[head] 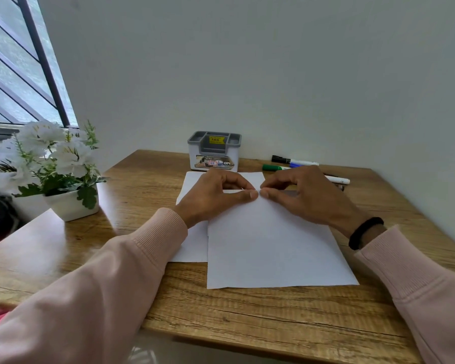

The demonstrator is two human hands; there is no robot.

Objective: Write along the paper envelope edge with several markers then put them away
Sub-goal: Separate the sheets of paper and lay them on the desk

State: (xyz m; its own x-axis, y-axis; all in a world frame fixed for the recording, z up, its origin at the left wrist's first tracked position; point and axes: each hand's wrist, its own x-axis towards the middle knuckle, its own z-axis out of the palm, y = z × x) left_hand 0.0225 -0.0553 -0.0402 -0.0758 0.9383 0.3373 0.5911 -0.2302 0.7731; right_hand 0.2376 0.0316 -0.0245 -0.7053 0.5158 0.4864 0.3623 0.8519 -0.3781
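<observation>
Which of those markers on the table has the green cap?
The green-capped marker, lying just behind the right hand. The marker behind it, nearer the wall, has a black cap; a third shows only blue.

Wood-grain bench (pixel 247 316) against wall. On it: white paper (pixel 271 248) at centre, folded over itself; grey organiser (pixel 213 151) at back edge; markers (pixel 294 162) lying back right; white pot (pixel 71 203) with flowers at left
</observation>
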